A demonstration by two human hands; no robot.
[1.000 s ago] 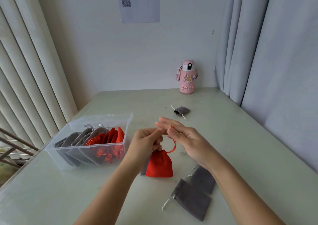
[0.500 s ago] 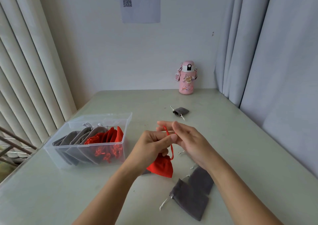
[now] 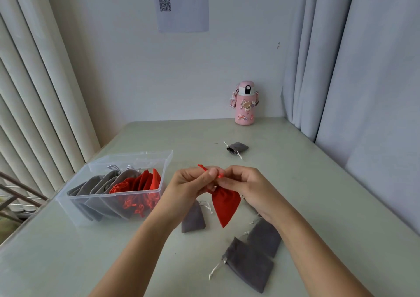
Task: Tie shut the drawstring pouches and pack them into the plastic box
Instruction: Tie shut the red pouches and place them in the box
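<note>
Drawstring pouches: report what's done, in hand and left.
Done: grey and red fabric pouches stand packed in the clear plastic box. In hand: the left hand and right hand pinch the cord of a red fabric pouch. Left: four grey fabric pouches lie loose on the pale table.

Outside the plastic box (image 3: 145, 160): four grey pouches (image 3: 237, 148) (image 3: 193, 217) (image 3: 264, 237) (image 3: 248, 266), one red pouch (image 3: 225, 206). Inside: grey and red mix, uncountable. One pink bottle (image 3: 245, 106).
</note>
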